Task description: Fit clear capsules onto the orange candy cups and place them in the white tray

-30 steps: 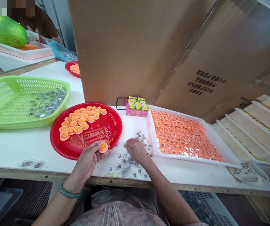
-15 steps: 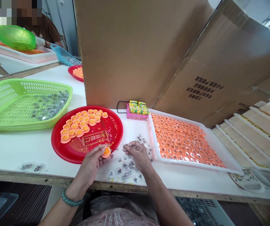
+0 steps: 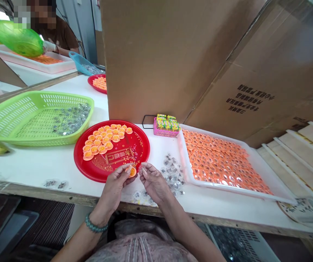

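My left hand (image 3: 118,181) pinches an orange round plastic piece (image 3: 132,171) with a yellow-orange middle, above the near rim of a red tray (image 3: 84,173). Close beside it, my right hand (image 3: 155,182) has thumb and forefinger pressed together on a small clear piece (image 3: 142,168), mostly hidden by the fingers. More orange pieces (image 3: 101,140) sit in rows on the red tray's far left half. Clear discs with small printed pictures (image 3: 172,173) lie scattered on the white table, around and partly behind my right hand.
A white tray (image 3: 185,160) of orange pieces under clear discs stands at the right. Left is a green basket (image 3: 17,109) with clear parts. Behind are a pink basket (image 3: 165,133) of yellow packets and cardboard (image 3: 172,62). A person (image 3: 63,40) holds a green basin (image 3: 17,38) at upper left.
My right hand has moved left from the loose clear discs, up close to the orange piece in my left hand. The view has shifted, so the scene sits farther right.
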The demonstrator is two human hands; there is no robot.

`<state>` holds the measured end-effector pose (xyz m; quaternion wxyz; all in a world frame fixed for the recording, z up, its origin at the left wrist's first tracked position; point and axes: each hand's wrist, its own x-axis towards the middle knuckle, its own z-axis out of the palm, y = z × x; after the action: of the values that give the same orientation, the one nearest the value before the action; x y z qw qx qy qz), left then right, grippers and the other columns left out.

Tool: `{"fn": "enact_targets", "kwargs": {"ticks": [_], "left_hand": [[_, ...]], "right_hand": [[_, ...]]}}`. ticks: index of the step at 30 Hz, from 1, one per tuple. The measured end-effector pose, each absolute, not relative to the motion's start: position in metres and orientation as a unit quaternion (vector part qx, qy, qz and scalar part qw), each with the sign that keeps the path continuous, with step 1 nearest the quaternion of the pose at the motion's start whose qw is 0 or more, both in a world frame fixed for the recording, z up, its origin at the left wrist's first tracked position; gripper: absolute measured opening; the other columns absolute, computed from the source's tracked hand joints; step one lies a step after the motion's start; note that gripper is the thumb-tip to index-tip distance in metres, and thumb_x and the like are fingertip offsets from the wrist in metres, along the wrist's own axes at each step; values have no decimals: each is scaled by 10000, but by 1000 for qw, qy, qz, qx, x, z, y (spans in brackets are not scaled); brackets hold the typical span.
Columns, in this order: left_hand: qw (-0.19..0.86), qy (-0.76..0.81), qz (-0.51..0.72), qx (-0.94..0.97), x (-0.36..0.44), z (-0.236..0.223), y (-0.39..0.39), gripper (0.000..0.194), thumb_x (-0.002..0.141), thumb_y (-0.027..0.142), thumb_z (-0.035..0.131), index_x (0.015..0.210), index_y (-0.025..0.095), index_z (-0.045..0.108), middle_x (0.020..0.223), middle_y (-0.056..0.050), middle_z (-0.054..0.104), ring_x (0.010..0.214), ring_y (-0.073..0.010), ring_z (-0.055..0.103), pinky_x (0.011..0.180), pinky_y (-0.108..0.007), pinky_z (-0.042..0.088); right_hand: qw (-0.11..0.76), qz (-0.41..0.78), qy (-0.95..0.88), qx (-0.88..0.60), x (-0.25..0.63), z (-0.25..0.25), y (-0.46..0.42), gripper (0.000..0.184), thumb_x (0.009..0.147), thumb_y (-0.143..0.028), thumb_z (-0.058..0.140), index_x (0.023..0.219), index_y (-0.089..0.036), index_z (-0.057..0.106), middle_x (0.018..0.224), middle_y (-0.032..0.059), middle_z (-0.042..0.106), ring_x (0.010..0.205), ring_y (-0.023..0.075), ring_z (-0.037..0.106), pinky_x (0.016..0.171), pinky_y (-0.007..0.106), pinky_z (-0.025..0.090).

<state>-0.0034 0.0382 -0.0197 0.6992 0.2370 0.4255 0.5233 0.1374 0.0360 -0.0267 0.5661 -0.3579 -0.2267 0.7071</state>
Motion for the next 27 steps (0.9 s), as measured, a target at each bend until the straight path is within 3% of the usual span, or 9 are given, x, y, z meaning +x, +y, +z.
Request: {"fn": "enact_targets", "kwargs": {"ticks": [7,13,19,24,27], "left_hand": [[685,420,549,231,1,-30,37,370,676,366,748,981,168,680,1016,-77,680,986,-213,607,903,-346,482],[670,435,549,247,5,-40,33,360,741,333,696,1067,186,652,1213,-81,608,1116,-229,551,960,-347,440],[610,504,526,310,9,-39,31,440,708,289,731,1128,218,624,1126,-56,657,1068,-217,579,964,-340,424],[604,489,534,333,10,-35,32,379,736,327,699,1091,214,629,1067,-50,670,1007,-221,593,884,-324,465],[623,454,542,333,11,-30,31,324,744,326,686,1032,185,636,994,-55,679,928,-202,611,838,-303,479]], "right_hand": [[564,703,-195,-386,122,-30,35,224,612,-185,790,798,-173,665,741,-10,637,631,78,564,630,201,462],[588,680,-165,-405,113,-36,34,215,591,-169,800,765,-165,673,748,-9,647,616,65,561,636,195,469],[609,644,-181,-426,106,-36,29,187,612,-207,783,740,-166,653,698,-17,621,598,73,543,616,208,457],[575,579,-341,-468,110,-32,23,167,752,-251,672,908,-205,630,717,-14,603,625,104,554,637,250,471],[512,431,-536,-514,119,-29,20,341,771,-213,649,1107,-254,611,906,27,607,799,144,572,714,277,488]]}}
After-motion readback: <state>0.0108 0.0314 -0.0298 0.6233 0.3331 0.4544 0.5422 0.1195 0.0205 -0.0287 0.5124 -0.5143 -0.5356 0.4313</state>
